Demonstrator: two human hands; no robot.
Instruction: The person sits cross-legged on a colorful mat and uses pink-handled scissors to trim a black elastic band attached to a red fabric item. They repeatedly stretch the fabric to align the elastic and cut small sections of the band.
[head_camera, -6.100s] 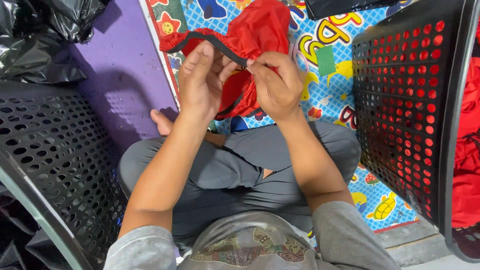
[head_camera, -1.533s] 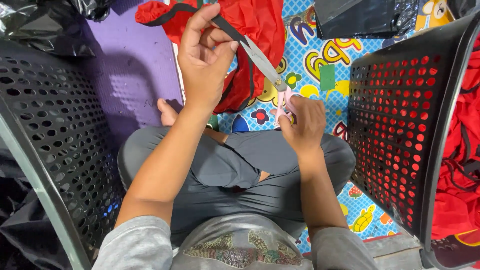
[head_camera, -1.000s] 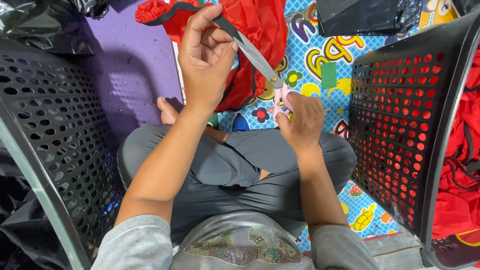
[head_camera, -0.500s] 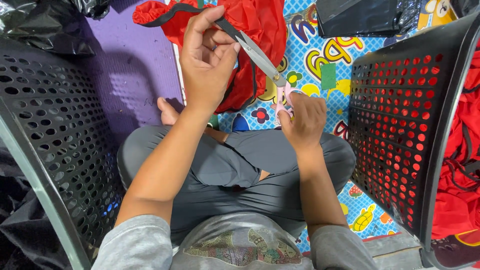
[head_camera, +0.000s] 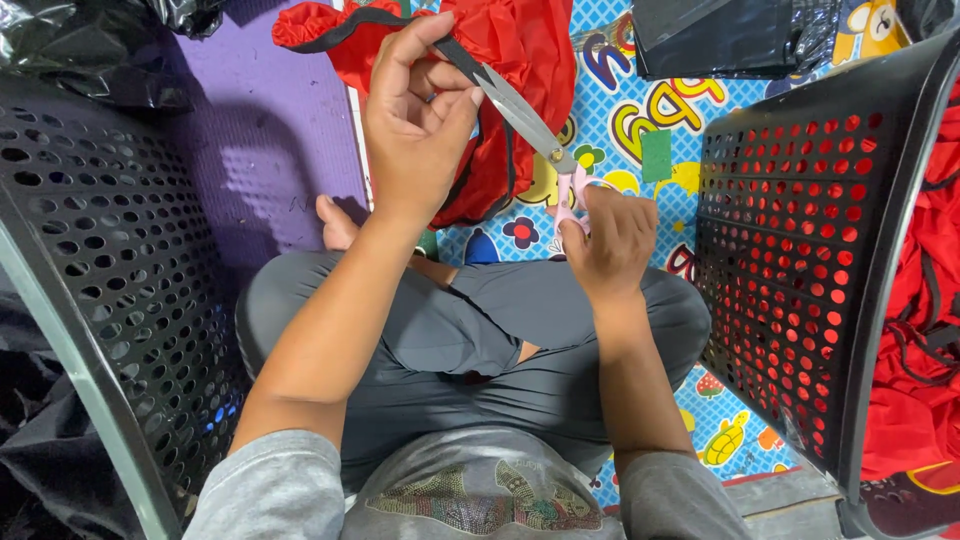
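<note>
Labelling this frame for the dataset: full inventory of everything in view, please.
scissors: 1, grey blades with pink handles, centre, blades shut, tips by the left hand's fingers
red garment: 1, red with black trim, on the mat ahead of the knees
black strap: 1, black, edging the garment, running to the left hand
play mat: 1, blue with cartoon prints, underfoot
purple mat: 1, purple, upper left
left basket: 1, black perforated plastic, left side
right basket: 1, black perforated plastic, right side
red cloth pile: 1, red, in the right basket
black plastic bags: several, black, top left and top right
left hand: 1, pinching the strap at the blade tips
right hand: 1, gripping the scissor handles
</note>
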